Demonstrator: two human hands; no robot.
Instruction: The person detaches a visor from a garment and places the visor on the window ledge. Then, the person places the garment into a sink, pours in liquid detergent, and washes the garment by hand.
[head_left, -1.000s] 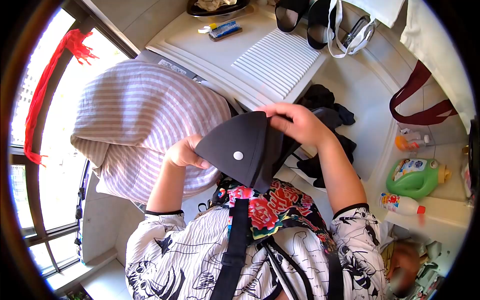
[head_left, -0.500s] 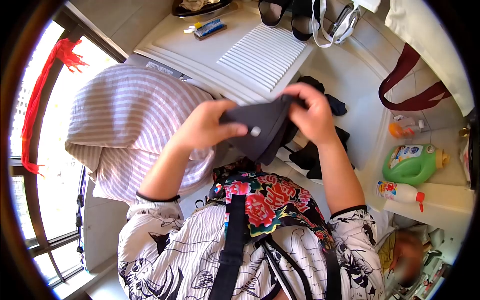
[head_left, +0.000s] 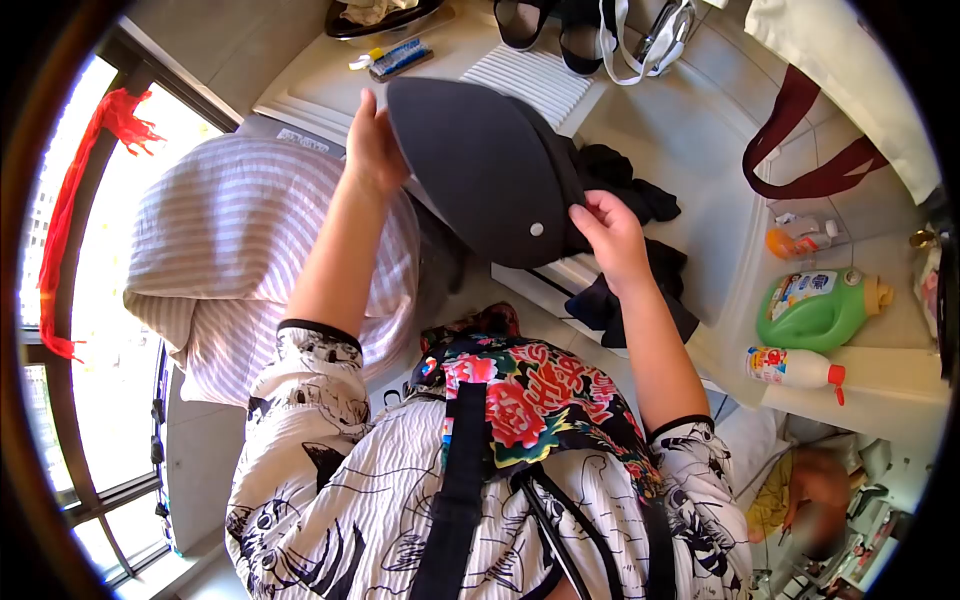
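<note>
A dark grey cap (head_left: 490,165) with a broad, curved brim and a small white round mark is held up in front of me. My left hand (head_left: 376,148) is at the brim's left edge, with most of its fingers hidden behind it. With thumb and fingers, my right hand (head_left: 612,235) pinches the cap's lower right side. Black cloth items (head_left: 640,290) lie under and behind my right hand on the sink edge. Left of the cap, a striped cloth cover (head_left: 270,250) is draped over something bulky.
A ribbed washboard (head_left: 535,80), a blue brush (head_left: 400,60) and dark shoes (head_left: 580,40) are at the back. On the right are a green detergent bottle (head_left: 815,308), a white bottle (head_left: 795,367) and a hanging bag (head_left: 850,90). A window (head_left: 100,400) is at left.
The cap has been raised and turned, so its broad brim now faces me. My left hand has moved up to the brim's edge; my right hand has moved lower on the cap.
</note>
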